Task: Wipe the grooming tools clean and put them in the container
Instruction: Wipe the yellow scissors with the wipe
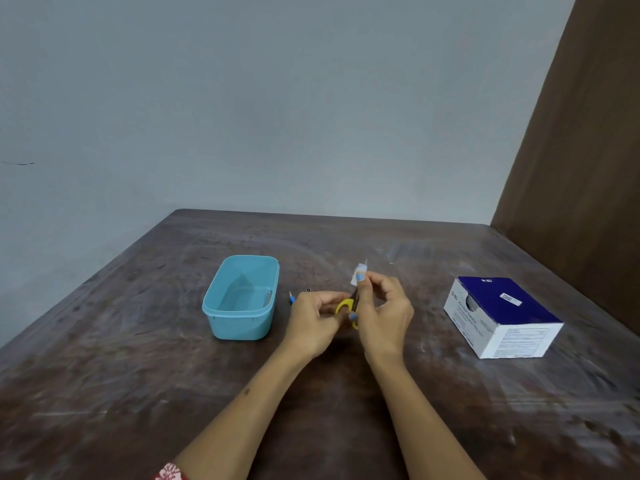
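We see our left hand [317,322] curled round the yellow-handled scissors [346,308], holding them by the handle loops with the blades pointing up and away from us. Our right hand [382,310] pinches a small white wipe [358,273] between thumb and fingertips, folded over the upper part of the blades, so both hands meet at the tool above the dark wooden table [138,393]. To the left of the grip, well apart from it, stands the light blue plastic container [240,299], open-topped; nothing shows inside it. Just past the left hand's knuckles, between the grip and the container, lies a small blue-handled tool [292,298], mostly hidden, and beside it a tiny dark item too small to identify. To the right of the grip, well apart, sits a blue and white cardboard box [502,317] bearing the "BD" logo and the words "Alcohol Swabs" on its side; the finer print and the white sticker on its top cannot be read. A red patterned sleeve [169,473] edges the left forearm at the bottom of the view.
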### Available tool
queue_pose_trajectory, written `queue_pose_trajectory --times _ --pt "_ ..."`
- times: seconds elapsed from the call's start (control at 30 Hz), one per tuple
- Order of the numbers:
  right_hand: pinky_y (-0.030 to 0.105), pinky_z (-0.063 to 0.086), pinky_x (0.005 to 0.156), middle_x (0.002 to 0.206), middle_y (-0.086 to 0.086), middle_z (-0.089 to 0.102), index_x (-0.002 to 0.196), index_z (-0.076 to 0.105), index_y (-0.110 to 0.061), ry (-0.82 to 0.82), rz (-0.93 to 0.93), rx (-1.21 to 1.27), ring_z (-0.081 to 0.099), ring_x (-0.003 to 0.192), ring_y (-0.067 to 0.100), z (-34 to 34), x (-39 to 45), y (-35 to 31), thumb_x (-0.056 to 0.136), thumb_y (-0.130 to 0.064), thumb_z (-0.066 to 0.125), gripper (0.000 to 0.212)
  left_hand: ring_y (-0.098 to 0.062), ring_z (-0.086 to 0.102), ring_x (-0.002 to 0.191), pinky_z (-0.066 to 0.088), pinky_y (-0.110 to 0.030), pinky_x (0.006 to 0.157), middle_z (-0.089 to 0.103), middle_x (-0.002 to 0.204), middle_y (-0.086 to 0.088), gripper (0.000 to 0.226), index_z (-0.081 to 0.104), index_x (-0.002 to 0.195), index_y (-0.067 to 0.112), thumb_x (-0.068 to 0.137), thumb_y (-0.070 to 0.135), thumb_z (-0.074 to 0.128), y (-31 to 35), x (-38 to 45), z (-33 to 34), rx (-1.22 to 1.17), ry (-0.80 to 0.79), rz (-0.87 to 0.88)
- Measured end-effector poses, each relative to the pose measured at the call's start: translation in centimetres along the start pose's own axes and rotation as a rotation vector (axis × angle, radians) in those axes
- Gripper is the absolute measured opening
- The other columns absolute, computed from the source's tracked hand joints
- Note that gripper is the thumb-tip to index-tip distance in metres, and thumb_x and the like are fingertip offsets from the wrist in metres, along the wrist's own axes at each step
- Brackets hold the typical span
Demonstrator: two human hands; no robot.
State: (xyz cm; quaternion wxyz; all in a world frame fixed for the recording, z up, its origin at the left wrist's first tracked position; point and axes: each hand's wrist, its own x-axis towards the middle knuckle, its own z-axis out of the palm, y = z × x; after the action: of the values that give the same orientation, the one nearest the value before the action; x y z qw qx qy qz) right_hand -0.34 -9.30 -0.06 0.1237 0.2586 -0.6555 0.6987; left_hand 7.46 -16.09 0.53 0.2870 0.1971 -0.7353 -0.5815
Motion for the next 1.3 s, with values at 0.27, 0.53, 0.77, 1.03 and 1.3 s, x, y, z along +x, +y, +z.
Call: queue_pose_trajectory --times 0.27,0.53,0.77,1.03,1.3 --pt "0.031 0.052 0.069 0.084 -0.011 0.062 0.081 0.066 -0.027 0.007 -0.009 -0.013 0.062 0.084 0.01 -0.4 -0.1 -0.6 0.088 -0.021 0.064 0.01 -0.014 0.071 0.078 0.059 -0.03 0.071 0.072 0.086 -0.011 0.023 0.068 0.102 0.005 0.08 -0.003 0.066 0.4 -0.1 -0.2 -0.119 -0.095 -0.064" --pt "0.002 0.041 0.049 0.087 0.005 0.063 0.088 0.071 -0.007 -0.067 0.002 0.005 0.06 0.07 -0.005 -0.3 -0.2 -1.2 0.087 -0.01 0.064 0.008 -0.017 0.069 0.092 0.057 -0.04 0.085 0.074 0.095 -0.007 0.026 0.07 0.105 0.008 0.08 0.001 0.067 0.0 0.2 -0.3 0.025 0.055 0.019" --pt "0.04 0.057 0.058 0.084 -0.012 0.061 0.08 0.065 -0.032 0.011 0.017 0.006 0.064 0.081 0.014 -0.4 0.1 -0.4 0.087 -0.024 0.064 0.011 -0.016 0.069 0.09 0.057 -0.034 0.082 0.073 0.095 -0.009 0.028 0.068 0.107 0.008 0.08 0.003 0.068 0.3 -0.1 -0.1 0.043 -0.031 0.024" --pt "0.042 0.054 0.072 0.082 -0.009 0.062 0.085 0.071 -0.015 -0.076 -0.08 -0.111 0.062 0.083 0.014 -0.1 -0.1 0.2 0.087 -0.021 0.065 0.008 -0.015 0.07 0.086 0.058 -0.023 0.071 0.073 0.093 -0.01 0.027 0.068 0.107 0.006 0.083 -0.003 0.063 0.5 -0.1 -0.4 -0.04 0.033 0.005" --pt "0.042 0.054 0.07 0.081 -0.012 0.062 0.084 0.071 -0.016 -0.022 -0.04 -0.053 0.063 0.081 0.014 -0.3 0.1 0.0 0.087 -0.021 0.065 0.009 -0.013 0.069 0.081 0.057 -0.019 0.069 0.072 0.091 -0.01 0.025 0.068 0.106 0.003 0.083 -0.005 0.063 0.3 -0.2 0.1 -0.014 0.039 0.005"
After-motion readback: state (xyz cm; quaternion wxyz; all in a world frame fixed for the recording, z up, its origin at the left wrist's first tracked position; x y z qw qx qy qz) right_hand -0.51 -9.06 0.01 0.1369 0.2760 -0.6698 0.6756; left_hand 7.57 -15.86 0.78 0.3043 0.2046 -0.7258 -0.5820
